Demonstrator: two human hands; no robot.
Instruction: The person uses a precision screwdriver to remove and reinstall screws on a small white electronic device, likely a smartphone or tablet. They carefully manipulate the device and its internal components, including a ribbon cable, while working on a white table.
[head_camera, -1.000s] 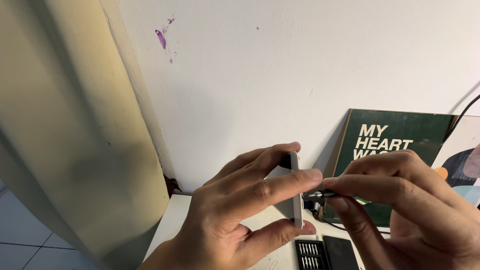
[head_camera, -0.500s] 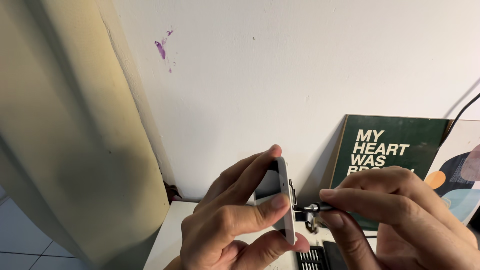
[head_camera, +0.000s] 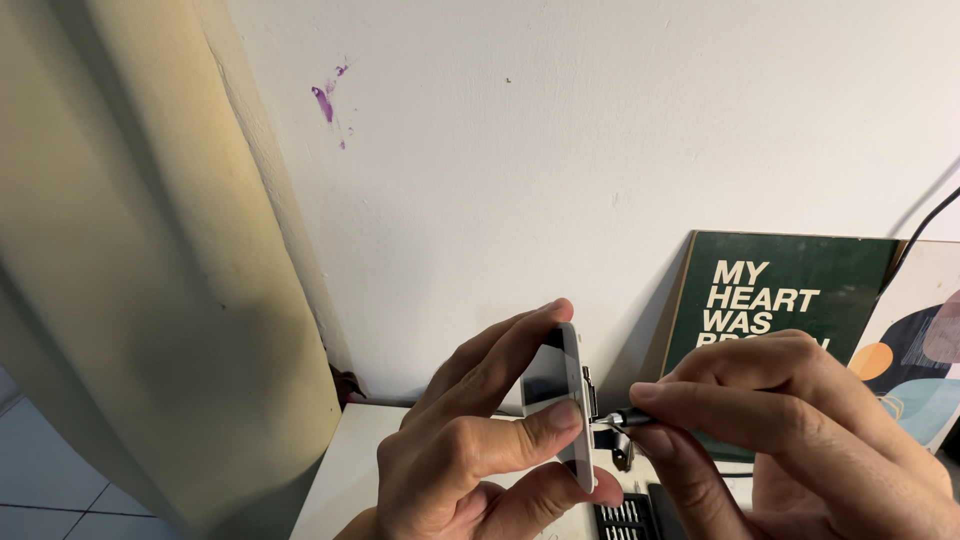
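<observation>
The left hand (head_camera: 480, 450) pinches a white phone (head_camera: 572, 400) on edge between thumb and fingers, above the white bench (head_camera: 350, 470). The right hand (head_camera: 800, 440) pinches a small dark screwdriver (head_camera: 625, 418), its tip touching the phone's edge. A bit case (head_camera: 625, 518) lies below; a green poster (head_camera: 780, 300) leans against the wall.
</observation>
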